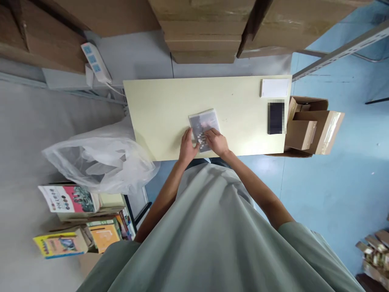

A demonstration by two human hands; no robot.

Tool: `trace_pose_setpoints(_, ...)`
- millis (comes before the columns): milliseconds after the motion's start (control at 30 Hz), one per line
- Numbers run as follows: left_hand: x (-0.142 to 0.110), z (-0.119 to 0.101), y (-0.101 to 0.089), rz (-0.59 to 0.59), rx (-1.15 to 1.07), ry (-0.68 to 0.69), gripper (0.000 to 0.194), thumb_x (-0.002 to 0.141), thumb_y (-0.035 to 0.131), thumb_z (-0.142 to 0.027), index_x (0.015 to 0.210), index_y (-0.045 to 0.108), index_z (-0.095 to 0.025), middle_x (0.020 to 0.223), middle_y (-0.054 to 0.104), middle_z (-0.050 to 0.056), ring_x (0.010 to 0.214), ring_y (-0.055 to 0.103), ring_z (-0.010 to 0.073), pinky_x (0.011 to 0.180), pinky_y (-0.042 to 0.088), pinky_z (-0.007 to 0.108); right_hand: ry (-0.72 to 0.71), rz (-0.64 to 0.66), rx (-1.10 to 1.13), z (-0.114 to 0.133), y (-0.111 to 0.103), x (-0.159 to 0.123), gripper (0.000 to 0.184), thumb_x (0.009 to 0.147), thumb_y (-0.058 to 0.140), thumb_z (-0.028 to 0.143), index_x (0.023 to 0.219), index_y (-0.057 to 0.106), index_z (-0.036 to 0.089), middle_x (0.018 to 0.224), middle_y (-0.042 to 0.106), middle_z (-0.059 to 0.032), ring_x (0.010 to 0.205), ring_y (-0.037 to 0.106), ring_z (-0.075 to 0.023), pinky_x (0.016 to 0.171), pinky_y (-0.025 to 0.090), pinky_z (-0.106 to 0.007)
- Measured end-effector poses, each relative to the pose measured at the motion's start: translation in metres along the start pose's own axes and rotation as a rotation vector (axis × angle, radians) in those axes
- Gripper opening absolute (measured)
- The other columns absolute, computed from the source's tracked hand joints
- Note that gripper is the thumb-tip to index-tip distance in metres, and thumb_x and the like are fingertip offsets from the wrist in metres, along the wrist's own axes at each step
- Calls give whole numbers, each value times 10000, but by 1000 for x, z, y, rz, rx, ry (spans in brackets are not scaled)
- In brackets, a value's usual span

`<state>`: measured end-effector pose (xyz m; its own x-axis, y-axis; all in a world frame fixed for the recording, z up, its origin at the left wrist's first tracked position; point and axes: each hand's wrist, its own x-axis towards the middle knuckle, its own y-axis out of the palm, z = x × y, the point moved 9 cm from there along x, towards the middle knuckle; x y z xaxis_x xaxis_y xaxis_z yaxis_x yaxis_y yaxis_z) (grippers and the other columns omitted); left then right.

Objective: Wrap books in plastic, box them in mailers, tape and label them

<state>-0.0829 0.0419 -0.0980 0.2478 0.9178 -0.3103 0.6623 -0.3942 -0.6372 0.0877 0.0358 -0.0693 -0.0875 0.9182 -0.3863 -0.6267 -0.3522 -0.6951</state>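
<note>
Our left hand and curled right hand touched a flat, rectangular, grey-covered book; whether either gripped, we couldn't tell.

Blue floor right, with pale glare; grey floor left; cream table; metal post

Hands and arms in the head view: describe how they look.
The left hand and right hand are ungloved, with no watch or band visible on either wrist. Plain, loose grey-green short sleeves leave both forearms bare.
</note>
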Motion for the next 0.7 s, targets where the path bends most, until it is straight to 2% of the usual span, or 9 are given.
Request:
trace_pose_setpoints(67, 0, 3, 1, -39, -68, -55, 799, 942, 740, -252, 1685, 449, -202, 1724, 517, 206, 1637, 478, 367, 1348, 437, 548, 71, -128, 21, -39, -30, -5, 280, 1144, 488, 232, 1309, 714, 209, 1341, 752, -131, 1101, 776, -251, 923, 620, -353)
trace_pose_setpoints(167, 5, 9, 4, -89, -143, -152, 781, 949, 754, -277, 1668, 454, -215, 1663, 542, 215, 1529, 585, 356, 1210, 575, 509, 258, -389, 47, -117, -92, -19, 341, 1136, 447, 233, 1382, 679, 188, 1346, 744, -165, 973, 785, -226, 907, 614, -368)
trace_pose_setpoints(267, 14, 13, 5, -135, -149, -226, 799, 926, 792, -278, 1652, 466, -198, 1602, 558, 223, 1446, 638, 357, 1203, 575, 520, 384, -616, 25, -184, -153, -39, 399, 1147, 405, 291, 1452, 637, 179, 1400, 709, -204, 987, 779, -240, 962, 609, -417)
trace_pose_setpoints(367, 23, 16, 4, -156, -149, -280, 830, 905, 821, -272, 1650, 467, -176, 1590, 535, 233, 1411, 656, 363, 1223, 560, 534, 469, -742, 5, -228, -193, -55, 415, 1142, 402, 324, 1474, 611, 189, 1455, 682, -199, 1037, 771, -261, 1037, 598, -454)
trace_pose_setpoints(433, 27, 16, 4, -150, -162, -301, 851, 905, 836, -300, 1658, 459, -177, 1600, 514, 238, 1410, 657, 370, 1182, 595, 521, 487, -768, 10, -243, -205, -58, 425, 1143, 405, 336, 1483, 600, 173, 1469, 672, -201, 1034, 769, -265, 1060, 589, -466)
trace_pose_setpoints(500, 27, 15, 3, -137, -179, -304, 861, 918, 839, -347, 1668, 446, -193, 1618, 498, 235, 1421, 650, 368, 1117, 641, 485, 481, -768, 13, -250, -208, -56, 436, 1143, 411, 343, 1483, 600, 146, 1465, 673, -214, 1044, 766, -271, 1080, 581, -483)
trace_pose_setpoints(633, 23, 14, 0, -125, -175, -305, 815, 970, 788, -382, 1675, 419, -205, 1664, 476, 243, 1414, 665, 337, 1067, 669, 428, 479, -714, 10, -249, -198, -45, 451, 1136, 420, 397, 1439, 644, 150, 1413, 715, -232, 1221, 740, -329, 1139, 566, -556)
trace_pose_setpoints(700, 19, 16, -3, -138, -180, -334, 782, 968, 786, -373, 1647, 437, -201, 1657, 502, 253, 1339, 722, 325, 1064, 669, 434, 484, -696, -1, -238, -189, -43, 478, 1141, 393, 424, 1460, 632, 160, 1411, 720, -237, 1174, 759, -331, 1115, 584, -574)
